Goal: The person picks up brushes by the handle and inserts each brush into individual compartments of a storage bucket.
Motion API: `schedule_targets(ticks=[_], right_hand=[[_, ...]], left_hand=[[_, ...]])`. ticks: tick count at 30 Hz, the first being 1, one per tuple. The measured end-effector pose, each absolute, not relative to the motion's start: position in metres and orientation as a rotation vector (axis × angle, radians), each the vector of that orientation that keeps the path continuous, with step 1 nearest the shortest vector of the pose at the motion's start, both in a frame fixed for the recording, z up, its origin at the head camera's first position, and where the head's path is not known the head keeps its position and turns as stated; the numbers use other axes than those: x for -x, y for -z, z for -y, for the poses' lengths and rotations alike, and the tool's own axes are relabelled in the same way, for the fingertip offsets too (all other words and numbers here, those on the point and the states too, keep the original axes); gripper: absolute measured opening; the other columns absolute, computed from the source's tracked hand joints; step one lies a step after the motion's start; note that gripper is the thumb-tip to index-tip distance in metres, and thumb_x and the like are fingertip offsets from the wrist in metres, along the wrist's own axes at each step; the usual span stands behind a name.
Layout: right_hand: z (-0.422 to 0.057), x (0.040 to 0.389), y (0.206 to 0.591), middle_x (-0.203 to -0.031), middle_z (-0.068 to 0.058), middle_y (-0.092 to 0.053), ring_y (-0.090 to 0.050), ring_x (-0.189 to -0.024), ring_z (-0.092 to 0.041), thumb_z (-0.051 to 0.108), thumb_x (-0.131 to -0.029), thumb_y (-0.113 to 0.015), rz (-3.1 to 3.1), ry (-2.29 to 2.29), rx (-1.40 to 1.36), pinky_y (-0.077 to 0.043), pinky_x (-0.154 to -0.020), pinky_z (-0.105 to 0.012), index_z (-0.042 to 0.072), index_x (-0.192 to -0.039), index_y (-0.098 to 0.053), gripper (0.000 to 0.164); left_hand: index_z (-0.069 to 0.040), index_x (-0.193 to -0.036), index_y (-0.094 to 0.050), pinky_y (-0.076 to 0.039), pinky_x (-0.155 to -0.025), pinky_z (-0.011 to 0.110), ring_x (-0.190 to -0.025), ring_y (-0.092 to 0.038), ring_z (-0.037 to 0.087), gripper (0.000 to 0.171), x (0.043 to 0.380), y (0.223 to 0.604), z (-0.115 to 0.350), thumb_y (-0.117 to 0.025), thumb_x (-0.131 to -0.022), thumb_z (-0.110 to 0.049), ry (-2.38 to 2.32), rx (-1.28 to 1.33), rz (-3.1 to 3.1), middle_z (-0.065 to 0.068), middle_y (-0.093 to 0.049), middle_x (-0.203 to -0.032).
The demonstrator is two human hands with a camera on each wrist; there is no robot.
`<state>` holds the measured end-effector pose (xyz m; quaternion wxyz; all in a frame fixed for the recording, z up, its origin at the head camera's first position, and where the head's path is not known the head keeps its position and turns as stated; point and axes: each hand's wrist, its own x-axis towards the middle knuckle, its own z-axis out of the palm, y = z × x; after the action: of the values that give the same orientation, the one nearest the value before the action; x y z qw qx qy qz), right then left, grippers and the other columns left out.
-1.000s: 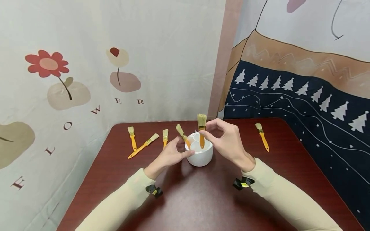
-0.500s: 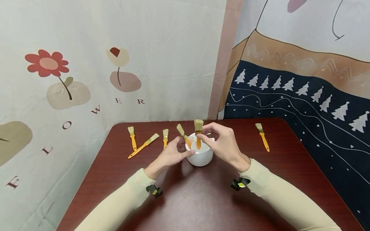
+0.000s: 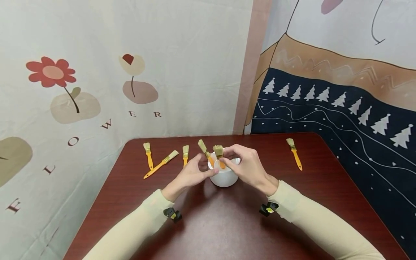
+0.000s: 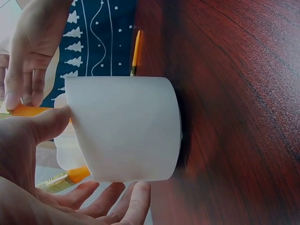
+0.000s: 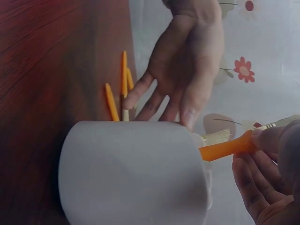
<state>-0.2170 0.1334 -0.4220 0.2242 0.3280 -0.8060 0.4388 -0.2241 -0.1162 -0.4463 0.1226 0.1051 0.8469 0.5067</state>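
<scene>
A white round pot [image 3: 224, 179] with an inner divider stands on the table between both hands. My left hand [image 3: 191, 172] holds its left side, thumb at the rim and fingers along the wall in the left wrist view. One paintbrush [image 3: 203, 146] leans in the pot beside that hand, bristles up. With thumb and fingers, my right hand [image 3: 249, 167] pinches a second paintbrush [image 3: 219, 151] upright over the opening. In the right wrist view the orange handle [image 5: 225, 150] of this brush points down at the rim; its lower tip is hidden behind the pot wall.
Three paintbrushes lie left of the pot: one upright-facing [image 3: 148, 156], one slanted [image 3: 162, 164] against it, one [image 3: 185, 155] near my left hand. Another paintbrush [image 3: 294, 154] lies at the right. The dark red table [image 3: 221, 224] meets printed curtains [image 3: 195, 72] behind.
My right hand has moved down and left with its paintbrush, lowering the handle into the pot's opening. My left hand and the pot have stayed in place.
</scene>
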Motion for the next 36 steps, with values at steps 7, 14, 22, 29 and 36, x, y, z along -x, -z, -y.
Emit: schedule_targets(ticks=[7,14,22,29,36], right_hand=[[-0.132,0.216,0.431,-0.112,-0.007,-0.087,-0.086,-0.096,-0.018,-0.001,-0.094,-0.095,2.22,-1.094,-0.997,-0.072,-0.085,-0.034,0.006,-0.118,-0.084,0.027],[-0.131,0.216,0.439,-0.109,-0.006,-0.085,-0.082,-0.096,-0.019,-0.001,-0.094,-0.096,2.216,-1.004,-1.059,-0.072,-0.083,-0.035,0.008,-0.114,-0.083,0.025],[-0.131,0.216,0.443,-0.105,-0.004,-0.083,-0.08,-0.095,-0.015,-0.001,-0.093,-0.096,2.222,-0.938,-1.098,-0.069,-0.082,-0.029,0.009,-0.113,-0.082,0.026],[-0.13,0.216,0.442,-0.104,-0.003,-0.082,-0.079,-0.095,-0.014,0.003,-0.093,-0.098,2.221,-0.889,-1.111,-0.068,-0.082,-0.031,0.01,-0.112,-0.083,0.025],[-0.133,0.214,0.441,-0.11,-0.004,-0.083,-0.08,-0.099,-0.015,0.006,-0.094,-0.098,2.221,-0.905,-1.122,-0.069,-0.084,-0.032,0.009,-0.116,-0.084,0.027]], left_hand=[[0.001,-0.155,-0.06,-0.06,-0.121,0.06,-0.145,-0.073,0.042,0.068,0.225,0.447,0.118,-0.088,-0.103,-0.034,-1.487,-0.34,-2.457,0.024,-0.074,-0.153],[0.0,-0.154,-0.061,-0.062,-0.119,0.057,-0.144,-0.075,0.041,0.065,0.225,0.447,0.117,-0.087,-0.103,-0.031,-1.506,-0.37,-2.44,0.022,-0.076,-0.151],[-0.001,-0.153,-0.061,-0.061,-0.12,0.058,-0.146,-0.073,0.041,0.064,0.224,0.449,0.117,-0.087,-0.104,-0.033,-1.519,-0.369,-2.431,0.022,-0.074,-0.153],[-0.003,-0.151,-0.061,-0.062,-0.119,0.055,-0.145,-0.074,0.039,0.063,0.224,0.448,0.117,-0.088,-0.103,-0.032,-1.525,-0.394,-2.417,0.022,-0.075,-0.152],[-0.004,-0.15,-0.062,-0.064,-0.112,0.051,-0.138,-0.077,0.037,0.064,0.223,0.449,0.116,-0.092,-0.099,-0.029,-1.511,-0.362,-2.458,0.02,-0.079,-0.143]])
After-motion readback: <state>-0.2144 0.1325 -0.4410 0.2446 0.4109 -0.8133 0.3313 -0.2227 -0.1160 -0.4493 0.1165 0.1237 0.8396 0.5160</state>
